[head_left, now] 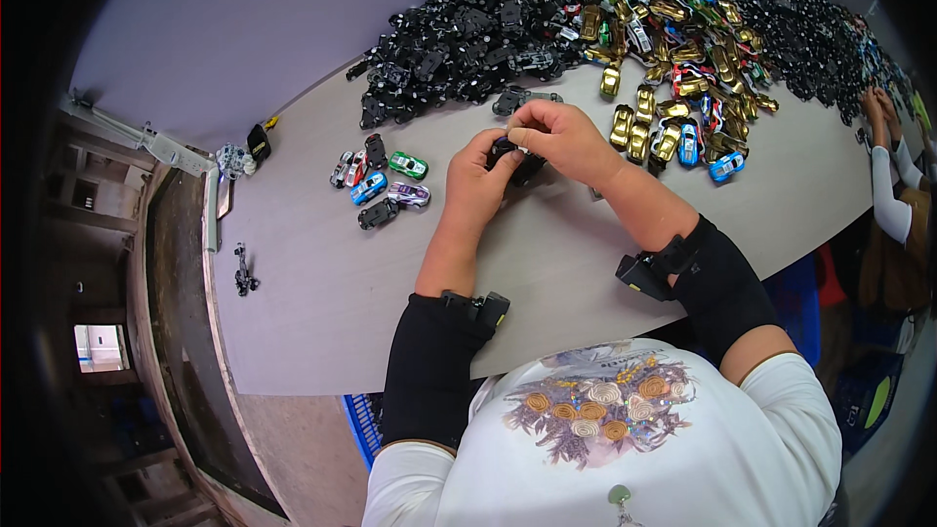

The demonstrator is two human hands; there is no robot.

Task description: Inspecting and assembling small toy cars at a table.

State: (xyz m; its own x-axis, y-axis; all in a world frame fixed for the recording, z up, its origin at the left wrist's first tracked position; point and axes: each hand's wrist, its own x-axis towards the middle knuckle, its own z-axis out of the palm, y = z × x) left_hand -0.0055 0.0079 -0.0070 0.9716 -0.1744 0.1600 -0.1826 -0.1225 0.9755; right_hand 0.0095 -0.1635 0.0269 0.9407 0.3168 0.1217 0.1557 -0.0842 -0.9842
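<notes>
Nearest: white cotton shirt with a floral print (595,420), then two black fabric arm sleeves (427,361) with boxy black plastic wrist units (644,276). Left hand (475,174) has a small dark plastic toy-car part (527,170) between thumb and fingers, held just above the pale grey tabletop (332,298), mid-table. Right hand (566,141) pinches at its far end; can't tell exactly what those fingertips grip, knuckles block it.

Risks, my read: uneven squeeze could skew the part or pop it loose. Fingers hide the contact, so misalignment could go unnoticed. Dropped, it might get lost against the heap of black plastic chassis (468,29) beyond. Right elbow swinging out could knock the loose gold toy cars (636,141). Reaching into the tall multicoloured car heap (673,10) could start a slide.
</notes>
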